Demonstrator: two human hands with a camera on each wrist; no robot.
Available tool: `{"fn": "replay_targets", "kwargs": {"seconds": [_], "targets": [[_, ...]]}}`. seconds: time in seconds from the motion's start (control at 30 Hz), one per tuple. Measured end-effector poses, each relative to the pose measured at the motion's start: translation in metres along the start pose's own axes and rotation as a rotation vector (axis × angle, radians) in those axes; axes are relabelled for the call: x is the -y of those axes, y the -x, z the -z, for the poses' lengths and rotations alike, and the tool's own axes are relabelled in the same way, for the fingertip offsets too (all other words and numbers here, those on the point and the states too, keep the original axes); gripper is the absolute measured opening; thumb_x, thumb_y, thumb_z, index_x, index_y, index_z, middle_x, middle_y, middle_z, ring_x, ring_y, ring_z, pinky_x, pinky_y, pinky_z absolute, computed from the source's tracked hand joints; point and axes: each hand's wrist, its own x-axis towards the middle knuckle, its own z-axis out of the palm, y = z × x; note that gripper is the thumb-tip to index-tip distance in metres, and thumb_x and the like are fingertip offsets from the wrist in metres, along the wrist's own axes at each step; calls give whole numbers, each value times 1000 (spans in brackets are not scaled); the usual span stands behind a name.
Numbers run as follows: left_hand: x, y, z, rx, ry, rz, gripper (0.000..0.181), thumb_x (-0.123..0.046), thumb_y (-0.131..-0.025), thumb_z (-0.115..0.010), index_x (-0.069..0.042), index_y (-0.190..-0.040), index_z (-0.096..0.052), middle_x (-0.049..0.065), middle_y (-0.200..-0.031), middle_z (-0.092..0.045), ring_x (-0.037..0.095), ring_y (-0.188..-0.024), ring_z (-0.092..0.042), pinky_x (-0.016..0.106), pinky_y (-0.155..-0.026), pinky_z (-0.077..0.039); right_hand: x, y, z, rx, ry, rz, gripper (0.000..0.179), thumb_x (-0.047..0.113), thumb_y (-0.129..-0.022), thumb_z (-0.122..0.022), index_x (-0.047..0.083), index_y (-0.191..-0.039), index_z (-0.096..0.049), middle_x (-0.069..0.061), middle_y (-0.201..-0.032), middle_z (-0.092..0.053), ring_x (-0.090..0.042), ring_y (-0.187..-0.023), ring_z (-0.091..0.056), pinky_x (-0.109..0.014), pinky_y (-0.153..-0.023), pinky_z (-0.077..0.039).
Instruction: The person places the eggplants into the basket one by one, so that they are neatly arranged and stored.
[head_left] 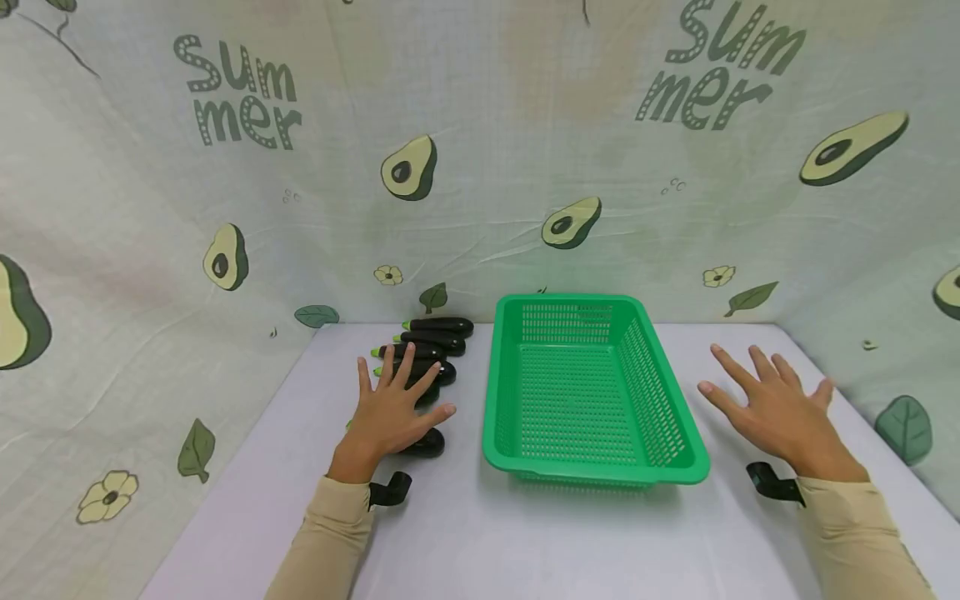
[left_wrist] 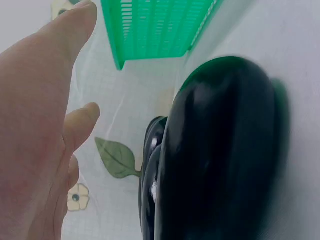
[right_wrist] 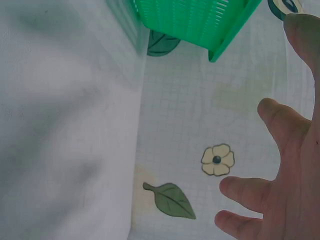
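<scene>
Several dark, glossy eggplants (head_left: 438, 326) with green stem ends lie in a column on the left half of the white table. My left hand (head_left: 393, 414) hovers over the nearer ones with its fingers spread, and it hides parts of them. In the left wrist view one eggplant (left_wrist: 220, 150) looms large beside the hand, apart from the thumb. A green plastic basket (head_left: 596, 471) stands in the middle, with nothing in it. To the right of the basket, my right hand (head_left: 783, 412) is held above the table, fingers spread, touching nothing.
The white table (head_left: 480, 542) reaches back to a hanging cloth (head_left: 480, 125) printed with avocados, leaves and flowers. That cloth also runs along the left and right sides. A black strap mount (head_left: 390, 489) sits on the left wrist, another (head_left: 772, 483) on the right.
</scene>
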Motion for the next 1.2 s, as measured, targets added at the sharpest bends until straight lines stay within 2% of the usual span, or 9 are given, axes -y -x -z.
{"fn": "replay_targets", "kwargs": {"seconds": [0.2, 0.4, 0.6, 0.83, 0.9, 0.97, 1.0, 1.07, 1.2], "targets": [[-7, 3, 2, 3, -17, -29, 80, -79, -90, -44, -31, -154, -42, 11, -166, -12, 40, -152, -1, 69, -109, 15, 5, 3, -3, -13, -46, 22, 75, 60, -102, -42, 28, -162, -13, -38, -151, -28, -62, -131, -27, -87, -92, -8], [-8, 10, -1, -30, -25, -38, 79, -77, -89, -47, -29, -153, -46, 13, -164, -22, 38, -151, -12, 71, -111, 7, 5, 8, -9, 21, -149, 61, 70, 52, -105, -43, 25, -162, -15, -35, -150, -34, -61, -129, -34, -80, -93, -24], [-7, 15, -4, -151, 0, -53, 71, -71, -91, -52, -26, -146, -55, 13, -155, -42, 37, -143, -36, 71, -112, -8, 9, 11, -17, 44, -258, 50, 67, 48, -107, -42, 26, -163, -12, -35, -149, -37, -59, -128, -39, -78, -91, -30], [-3, 20, -11, -257, 69, -65, 59, -61, -94, -58, -20, -135, -66, 10, -139, -58, 34, -128, -52, 67, -113, -15, 14, 13, -30, 26, -465, 104, 60, 36, -111, -36, 22, -163, -11, -36, -141, -47, -57, -122, -49, -74, -90, -38], [-1, 21, -13, -299, 84, -66, 54, -55, -94, -62, -17, -131, -69, 10, -134, -62, 33, -124, -56, 68, -112, -17, 15, 13, -34, 35, -533, 126, 57, 33, -112, -32, 23, -163, -10, -34, -141, -48, -55, -121, -52, -64, -91, -46], [1, 22, -14, -347, 87, -72, 48, -48, -93, -66, -15, -126, -71, 10, -128, -65, 33, -119, -59, 69, -110, -21, 16, 14, -37, 59, -613, 145, 55, 32, -112, -27, 23, -163, -9, -34, -142, -47, -52, -120, -54, -48, -91, -52], [2, 22, -15, -364, 86, -75, 44, -45, -93, -67, -14, -124, -72, 10, -126, -67, 33, -118, -60, 69, -110, -22, 17, 14, -39, 71, -651, 155, 54, 31, -112, -26, 22, -163, -8, -34, -142, -46, -50, -121, -54, -40, -89, -53], [4, 22, -16, -392, 80, -80, 39, -40, -92, -69, -13, -120, -74, 10, -123, -68, 33, -115, -61, 68, -108, -26, 18, 15, -41, 95, -713, 166, 54, 32, -113, -22, 22, -163, -7, -34, -145, -44, -38, -123, -56, -25, -85, -51], [10, 22, -17, -409, 98, -75, 32, -34, -94, -69, -13, -117, -75, 9, -120, -69, 32, -113, -62, 65, -105, -33, 20, 16, -45, 121, -794, 186, 54, 31, -113, -20, 22, -163, -5, -35, -147, -40, -4, -120, -53, -19, -85, -48]]}}
